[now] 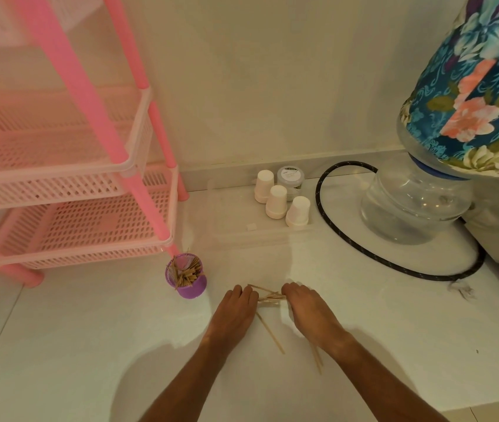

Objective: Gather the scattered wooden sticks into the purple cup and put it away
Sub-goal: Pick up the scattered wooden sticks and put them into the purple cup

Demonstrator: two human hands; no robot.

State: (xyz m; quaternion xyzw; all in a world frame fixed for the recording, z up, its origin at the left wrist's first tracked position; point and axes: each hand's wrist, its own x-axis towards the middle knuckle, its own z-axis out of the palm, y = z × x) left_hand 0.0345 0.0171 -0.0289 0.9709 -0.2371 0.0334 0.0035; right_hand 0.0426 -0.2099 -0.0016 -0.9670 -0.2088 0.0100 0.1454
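the left hand (236,309) and the right hand (306,312) rest backs-up on the white floor (90,345), near each other, with a small bundle of wooden sticks (271,296) lying crosswise between their fingertips. the fingers of both hands are bent down toward the floor at the two ends of the bundle. whether either hand pinches the sticks or only presses against them cannot be told, as the fingertips are hidden. a single loose stick (269,333) lies on the floor between the two wrists, and a further pair of sticks (316,359) shows from under the right wrist. the purple cup (189,280) stands to the left of the hands, apart from them, just beside a foot of the pink rack (90,226). it holds a cluster of sticks and appears tilted in this view. behind the hands, a clear tray (230,226) against the wall carries three upturned white cups (276,202) and a lidded jar (291,178). to the right, a water bottle (412,205) under a floral cover (470,102) stands neck-down, with a black hose (321,190) looped around it.
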